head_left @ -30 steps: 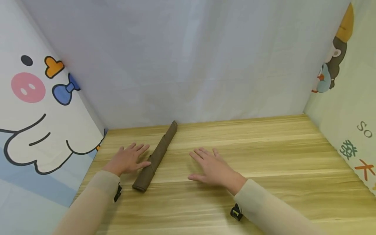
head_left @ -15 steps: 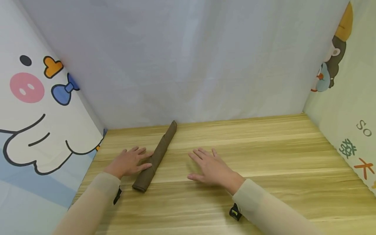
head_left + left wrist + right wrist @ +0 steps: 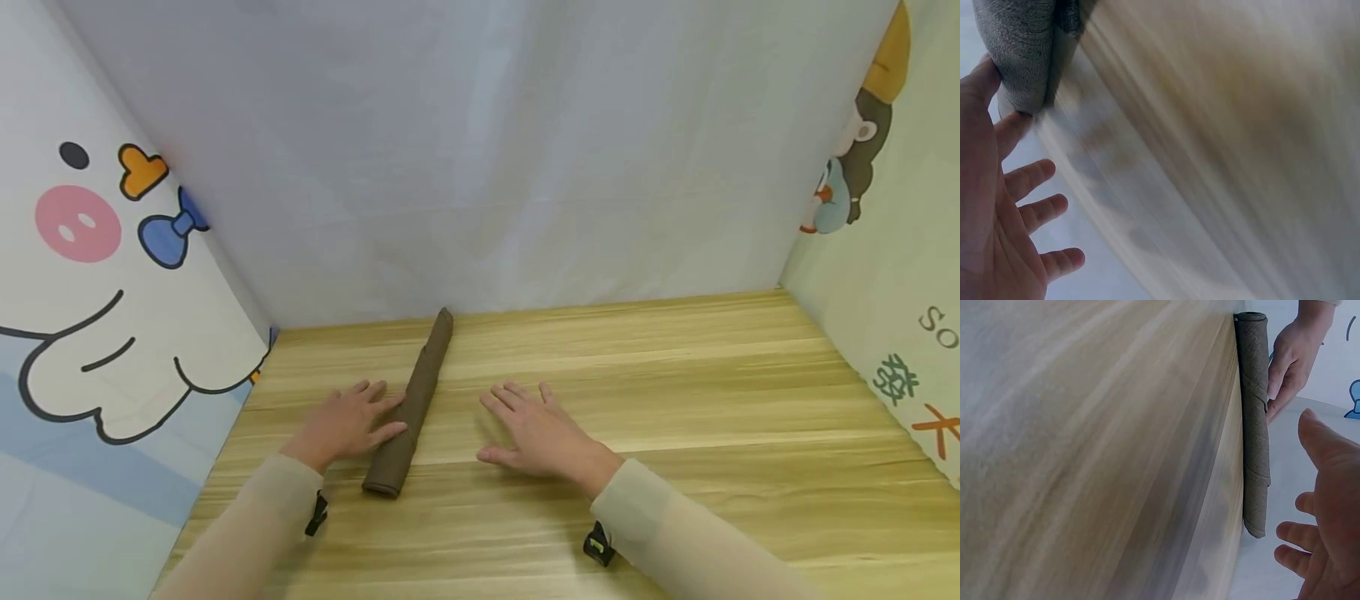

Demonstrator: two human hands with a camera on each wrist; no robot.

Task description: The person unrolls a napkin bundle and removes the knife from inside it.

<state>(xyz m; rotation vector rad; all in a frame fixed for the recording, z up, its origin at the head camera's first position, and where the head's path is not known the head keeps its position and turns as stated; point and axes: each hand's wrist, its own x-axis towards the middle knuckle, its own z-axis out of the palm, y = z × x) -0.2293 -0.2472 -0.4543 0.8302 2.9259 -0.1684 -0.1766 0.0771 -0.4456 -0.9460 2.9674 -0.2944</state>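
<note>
A dark brown cloth (image 3: 420, 396), rolled into a long tube, lies slantwise on the table left of the middle. Its fuzzy weave shows up close in the left wrist view, where the cloth (image 3: 1019, 53) meets the thumb and index finger. My left hand (image 3: 347, 425) is at its left side, fingers spread, with thumb and index fingertip on the roll; the other fingers (image 3: 1041, 212) stand apart from it. To the right of the roll, my right hand (image 3: 540, 433) hovers low over the table, palm down and fingers loosely extended, holding nothing.
The wood-grain table (image 3: 675, 358) ends at a pale grey curtain (image 3: 525, 167) behind. Printed panels stand at both sides, a cartoon duck (image 3: 75, 333) on the left and lettering (image 3: 896, 379) on the right. A small black device (image 3: 598, 543) hangs under the right wrist.
My left hand has moved rightward, and the near end of the rolled cloth has swung right with it, while its far end stays put. My right hand is nearly still.
</note>
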